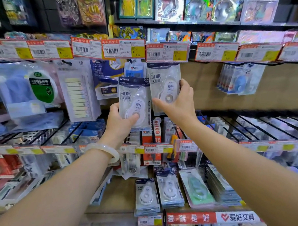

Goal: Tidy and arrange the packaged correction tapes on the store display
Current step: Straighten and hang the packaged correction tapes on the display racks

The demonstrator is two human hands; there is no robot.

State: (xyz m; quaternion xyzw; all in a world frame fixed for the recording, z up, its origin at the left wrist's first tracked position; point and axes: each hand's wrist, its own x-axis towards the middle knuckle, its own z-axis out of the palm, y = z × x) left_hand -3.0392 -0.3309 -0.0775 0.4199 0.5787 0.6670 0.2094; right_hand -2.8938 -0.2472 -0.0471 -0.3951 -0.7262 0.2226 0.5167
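My left hand (118, 120) grips a clear blister pack of white correction tape (135, 98) from below, thumb pressed on its front. This pack is off the hook, in front of the display. Just to its right a second, identical pack (164, 84) hangs under a price label; my right hand (178, 100) holds it by the lower right edge, with thumb and fingers around it. Behind the left pack hang a blue-carded tape pack (106, 80) and a small blue pouch (136, 70). Low on the shelf lie more correction tape packs (147, 195).
Price labels (123, 48) run along the hook rail above. A sticky-tab pack (78, 91) and a green-labelled tape roll (42, 88) hang at left, blue tape packs (242, 79) at right. Black wire dividers (250, 124) hold stock on the middle shelf. Toy boxes (169, 6) fill the top.
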